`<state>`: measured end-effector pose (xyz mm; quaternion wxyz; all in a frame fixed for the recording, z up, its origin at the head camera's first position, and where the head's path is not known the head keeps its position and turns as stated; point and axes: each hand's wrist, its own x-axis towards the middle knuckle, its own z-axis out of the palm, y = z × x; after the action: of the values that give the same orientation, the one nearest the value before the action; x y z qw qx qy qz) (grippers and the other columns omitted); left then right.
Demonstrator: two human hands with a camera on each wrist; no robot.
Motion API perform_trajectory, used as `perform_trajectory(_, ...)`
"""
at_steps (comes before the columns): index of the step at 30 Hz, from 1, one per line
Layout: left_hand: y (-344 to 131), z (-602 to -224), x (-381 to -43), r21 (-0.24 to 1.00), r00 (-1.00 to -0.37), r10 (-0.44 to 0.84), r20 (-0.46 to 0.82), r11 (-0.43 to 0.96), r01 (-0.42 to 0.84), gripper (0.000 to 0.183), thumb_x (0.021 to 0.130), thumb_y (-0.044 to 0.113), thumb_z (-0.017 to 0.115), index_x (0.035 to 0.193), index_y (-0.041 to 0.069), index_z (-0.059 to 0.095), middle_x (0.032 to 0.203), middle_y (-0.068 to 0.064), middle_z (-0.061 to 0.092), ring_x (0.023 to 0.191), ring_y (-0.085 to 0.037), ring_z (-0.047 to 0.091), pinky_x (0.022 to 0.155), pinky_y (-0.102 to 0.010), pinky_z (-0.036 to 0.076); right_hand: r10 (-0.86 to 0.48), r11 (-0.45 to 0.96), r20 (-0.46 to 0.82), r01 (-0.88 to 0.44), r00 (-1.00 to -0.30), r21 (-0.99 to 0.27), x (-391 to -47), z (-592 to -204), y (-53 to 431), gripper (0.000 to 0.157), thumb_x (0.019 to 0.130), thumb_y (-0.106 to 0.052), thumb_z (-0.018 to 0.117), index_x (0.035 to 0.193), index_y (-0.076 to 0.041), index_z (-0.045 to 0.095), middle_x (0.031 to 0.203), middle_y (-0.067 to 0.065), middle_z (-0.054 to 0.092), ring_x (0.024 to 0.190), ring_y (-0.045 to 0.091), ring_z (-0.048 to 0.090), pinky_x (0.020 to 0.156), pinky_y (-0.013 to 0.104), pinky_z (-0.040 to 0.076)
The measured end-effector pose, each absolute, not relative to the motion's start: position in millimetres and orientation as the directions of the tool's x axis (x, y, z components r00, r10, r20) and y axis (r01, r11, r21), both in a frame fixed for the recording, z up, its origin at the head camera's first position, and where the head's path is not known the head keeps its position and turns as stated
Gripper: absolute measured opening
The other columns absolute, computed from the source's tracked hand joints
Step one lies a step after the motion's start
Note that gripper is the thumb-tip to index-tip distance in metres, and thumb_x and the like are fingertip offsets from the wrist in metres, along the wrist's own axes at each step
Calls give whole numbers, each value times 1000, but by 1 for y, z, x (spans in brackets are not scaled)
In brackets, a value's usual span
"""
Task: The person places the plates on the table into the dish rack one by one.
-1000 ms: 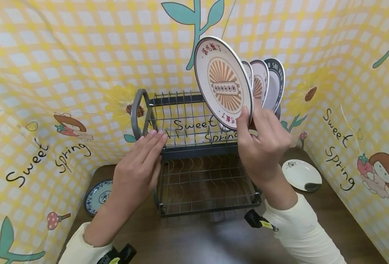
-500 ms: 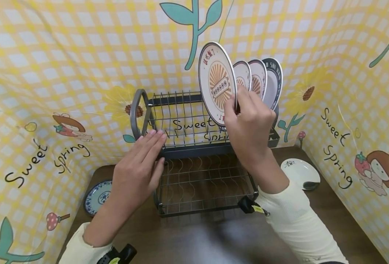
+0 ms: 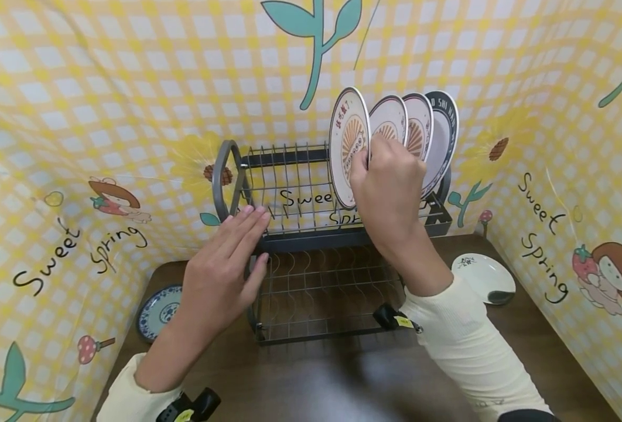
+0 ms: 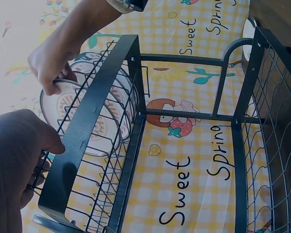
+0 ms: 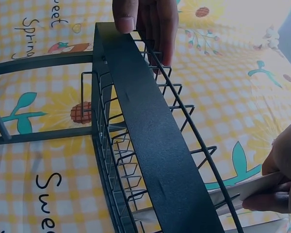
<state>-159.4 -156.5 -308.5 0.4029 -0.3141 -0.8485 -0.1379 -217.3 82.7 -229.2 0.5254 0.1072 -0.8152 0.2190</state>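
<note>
My right hand [image 3: 392,193] pinches a round white plate [image 3: 347,132] by its near edge, thumb on the patterned face. The plate has an orange sunburst and red characters. It stands nearly upright in the upper tier of a dark grey dish rack [image 3: 316,239]. To its right, several plates stand in a row, among them a sunburst plate [image 3: 388,116] and a dark-rimmed plate [image 3: 444,126]. My left hand [image 3: 218,264] holds the rack's front left corner, its thumb [image 5: 125,22] on the front rail and its fingers over the wires.
A blue-patterned plate [image 3: 158,313] lies left of the rack, partly behind my left forearm. A white dish [image 3: 482,276] lies on the right of the brown table [image 3: 300,381]. The rack's lower wire tier [image 3: 332,287] is below. Checked cloth [image 3: 147,76] encloses the back and sides.
The sunburst plate has come down into the upper tier and turned more edge-on, with my right hand moving left along with it. My left hand stays at the rack corner, its thumb spread a little.
</note>
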Motion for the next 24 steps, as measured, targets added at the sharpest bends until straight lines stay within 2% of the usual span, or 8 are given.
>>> perform_trajectory(3,-156,-308,-160,-17,-477,421,772,762,647,57,85,14,65,140,7,51,141,-8,53,132,-26,50,111,-45,40,56,890,893,-383,-447,-248,-219,-228,82,22,85,-1,55,64,1,58,55,12,52,51,29,53,43,40,43)
perform_trajectory(10,-157,-308,-159,-11,-488,415,768,770,638,58,84,14,66,139,7,51,141,-8,53,132,-26,50,110,-45,41,62,911,812,-299,-580,-283,-221,-223,80,25,91,-10,54,77,7,66,66,18,62,64,34,61,54,46,48)
perform_trajectory(17,-156,-309,-159,-18,-489,416,767,776,631,59,84,14,67,140,7,50,141,-9,54,132,-26,49,110,-45,41,51,943,735,-210,-676,-258,-221,-214,81,30,91,-9,47,65,1,58,60,16,58,55,27,51,49,40,45)
perform_trajectory(24,-155,-308,-159,-34,-492,423,761,783,621,62,82,13,69,140,7,50,141,-10,53,133,-26,49,110,-45,41,66,948,634,-150,-770,-282,-217,-206,81,29,92,-8,43,70,1,60,65,16,60,58,28,56,52,41,50)
